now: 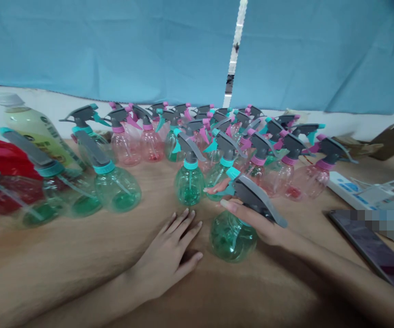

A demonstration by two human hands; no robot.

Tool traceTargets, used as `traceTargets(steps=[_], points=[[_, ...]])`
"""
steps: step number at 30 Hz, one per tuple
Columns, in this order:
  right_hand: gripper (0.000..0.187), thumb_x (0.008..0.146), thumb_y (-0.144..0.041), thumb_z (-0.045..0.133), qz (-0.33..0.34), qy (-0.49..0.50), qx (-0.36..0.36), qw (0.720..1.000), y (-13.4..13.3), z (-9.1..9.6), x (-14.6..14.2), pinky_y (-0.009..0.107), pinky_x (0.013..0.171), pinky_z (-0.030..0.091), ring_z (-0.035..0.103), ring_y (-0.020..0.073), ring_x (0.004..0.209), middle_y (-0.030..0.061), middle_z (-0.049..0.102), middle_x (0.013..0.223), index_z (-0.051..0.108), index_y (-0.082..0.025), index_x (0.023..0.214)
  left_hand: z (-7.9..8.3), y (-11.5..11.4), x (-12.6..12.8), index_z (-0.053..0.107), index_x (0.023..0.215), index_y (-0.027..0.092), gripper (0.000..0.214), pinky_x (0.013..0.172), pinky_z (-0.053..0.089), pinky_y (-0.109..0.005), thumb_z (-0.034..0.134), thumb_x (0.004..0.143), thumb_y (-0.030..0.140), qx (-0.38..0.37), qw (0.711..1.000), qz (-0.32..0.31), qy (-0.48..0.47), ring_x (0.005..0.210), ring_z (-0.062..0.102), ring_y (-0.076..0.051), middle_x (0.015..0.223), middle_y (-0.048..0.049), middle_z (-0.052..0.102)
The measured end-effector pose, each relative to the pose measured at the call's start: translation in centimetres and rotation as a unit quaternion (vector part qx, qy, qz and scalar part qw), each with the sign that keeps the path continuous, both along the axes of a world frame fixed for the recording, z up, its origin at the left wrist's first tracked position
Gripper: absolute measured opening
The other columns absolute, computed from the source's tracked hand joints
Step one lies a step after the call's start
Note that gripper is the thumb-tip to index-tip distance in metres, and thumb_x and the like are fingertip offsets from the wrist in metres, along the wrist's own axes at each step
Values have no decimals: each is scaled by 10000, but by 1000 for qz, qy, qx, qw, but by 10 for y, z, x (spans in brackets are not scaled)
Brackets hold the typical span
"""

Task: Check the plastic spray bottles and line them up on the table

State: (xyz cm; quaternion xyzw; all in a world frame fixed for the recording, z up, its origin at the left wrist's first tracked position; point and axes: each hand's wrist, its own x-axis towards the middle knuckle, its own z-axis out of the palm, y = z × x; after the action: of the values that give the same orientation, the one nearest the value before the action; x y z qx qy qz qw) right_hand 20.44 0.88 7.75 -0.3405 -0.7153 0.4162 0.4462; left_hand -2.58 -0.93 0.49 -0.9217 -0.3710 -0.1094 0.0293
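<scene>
My right hand point(251, 218) is closed around the neck of a green spray bottle point(233, 239), whose grey head and teal nozzle point up and to the left. To its left, my left hand point(173, 248) lies flat on the wooden table point(115, 255), fingers slightly spread and holding nothing. Just beyond my fingertips stands another green spray bottle point(189, 184) with a teal collar. A third green bottle point(217, 175) is partly hidden behind my right hand. Whether the held bottle touches the table is hard to tell.
Several pink and green spray bottles point(152, 143) crowd the back. More green ones point(117, 189) stand at left, before a large labelled bottle point(43, 132) and red plastic point(5, 155). At right are a white power strip point(347, 187) and a phone point(371, 246). Blue cloth point(132, 50) hangs behind.
</scene>
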Motion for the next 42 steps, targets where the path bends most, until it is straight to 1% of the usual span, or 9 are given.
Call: traceTargets(steps=[8, 13, 17, 21, 25, 31, 37, 42], points=[[162, 884, -364, 573, 2, -1, 0, 1000, -1, -1, 1, 338, 705, 466, 427, 120, 543, -26, 543, 718, 588, -272, 1017, 2, -1, 1, 421, 1399, 152, 543, 1097, 302, -460, 445, 962, 475, -7, 1000, 5, 6, 1364, 338, -267, 1492, -107, 362], [157, 882, -357, 573, 4, 1, 6, 1000, 0, -1, 1, 331, 678, 461, 419, 121, 529, -36, 518, 675, 591, -278, 1016, -1, 0, 0, 433, 1392, 137, 544, 1105, 287, -460, 461, 958, 464, -7, 1000, 0, -6, 1365, 336, -276, 1485, -117, 373], [168, 879, -356, 569, -1, -5, 5, 1000, -1, 1, 1, 334, 655, 464, 453, 128, 559, -14, 559, 739, 585, -265, 1019, -2, 0, -1, 414, 1405, 146, 548, 1110, 278, -459, 440, 965, 471, -5, 1000, -1, -7, 1378, 310, -267, 1493, -106, 361], [178, 879, -371, 573, -6, -10, 3, 1000, -2, 2, 1, 340, 674, 470, 443, 124, 537, -36, 500, 662, 590, -273, 1026, 1, 0, 1, 428, 1396, 139, 546, 1106, 288, -459, 445, 962, 471, -9, 1000, 3, 2, 1370, 325, -268, 1485, -111, 373], [189, 877, -409, 570, -3, -6, -5, 1000, -2, 1, 0, 342, 631, 481, 445, 135, 492, -53, 433, 565, 590, -274, 1008, 3, -1, 1, 430, 1395, 140, 546, 1101, 297, -463, 454, 961, 471, -11, 1000, 4, 5, 1364, 338, -272, 1486, -115, 371], [203, 875, -452, 557, 5, 1, -13, 1000, 0, 0, 0, 358, 595, 495, 505, 171, 503, -51, 423, 522, 588, -285, 987, 1, 0, 0, 416, 1404, 155, 540, 1111, 280, -451, 448, 964, 465, -7, 1000, 2, -2, 1374, 320, -261, 1494, -101, 360], [194, 883, -466, 535, 5, -7, 5, 1000, 3, 1, 1, 358, 604, 486, 456, 157, 475, -56, 400, 512, 576, -281, 923, 2, 0, 0, 429, 1396, 142, 540, 1103, 292, -470, 448, 962, 463, -17, 1000, 0, -12, 1366, 332, -274, 1486, -117, 370], [207, 889, -457, 524, -8, -39, 12, 999, 1, 5, 2, 317, 547, 428, 381, 127, 447, -64, 358, 513, 577, -258, 870, 2, 1, 1, 424, 1399, 152, 547, 1103, 293, -463, 460, 956, 469, -19, 1000, 4, -3, 1363, 340, -272, 1487, -110, 370]])
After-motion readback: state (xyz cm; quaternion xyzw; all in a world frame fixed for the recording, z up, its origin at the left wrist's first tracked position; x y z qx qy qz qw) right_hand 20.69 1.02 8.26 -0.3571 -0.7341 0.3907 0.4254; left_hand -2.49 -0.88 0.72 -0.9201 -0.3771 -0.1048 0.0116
